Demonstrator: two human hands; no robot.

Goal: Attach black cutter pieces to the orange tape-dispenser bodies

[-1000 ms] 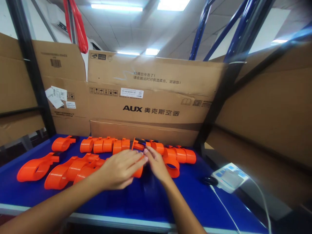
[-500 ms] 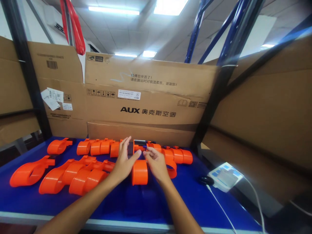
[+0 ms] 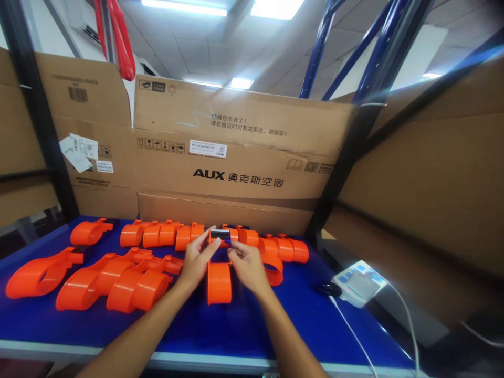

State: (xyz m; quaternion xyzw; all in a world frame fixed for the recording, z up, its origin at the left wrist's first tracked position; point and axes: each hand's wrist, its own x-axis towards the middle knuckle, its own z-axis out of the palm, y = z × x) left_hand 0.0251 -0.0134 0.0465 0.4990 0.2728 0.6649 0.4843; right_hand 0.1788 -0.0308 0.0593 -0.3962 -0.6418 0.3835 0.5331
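My left hand (image 3: 198, 261) is closed around a small black block (image 3: 220, 234) with a pale strip along its top edge, its thumb lying on the block's front. At the block's right end, the fingers of my right hand (image 3: 249, 265) are pinched together. A bit of dark blue shows beside those fingertips, and what they grip is hidden. Just below both hands is a wide orange band (image 3: 219, 283), its upper end running up between them. Whether the band joins the block I cannot tell.
Orange looped pieces (image 3: 136, 291) lie in a front group at left, with more orange bands (image 3: 155, 234) along the back. A white device (image 3: 360, 283) with a cable and a black oval object (image 3: 329, 289) are at right. Cardboard (image 3: 236, 163) walls the blue table (image 3: 291, 325).
My left hand's fingers were spread and upright; now they have closed around the black block. The block has turned so its dark face shows. My right hand stays beside it, still pinched.
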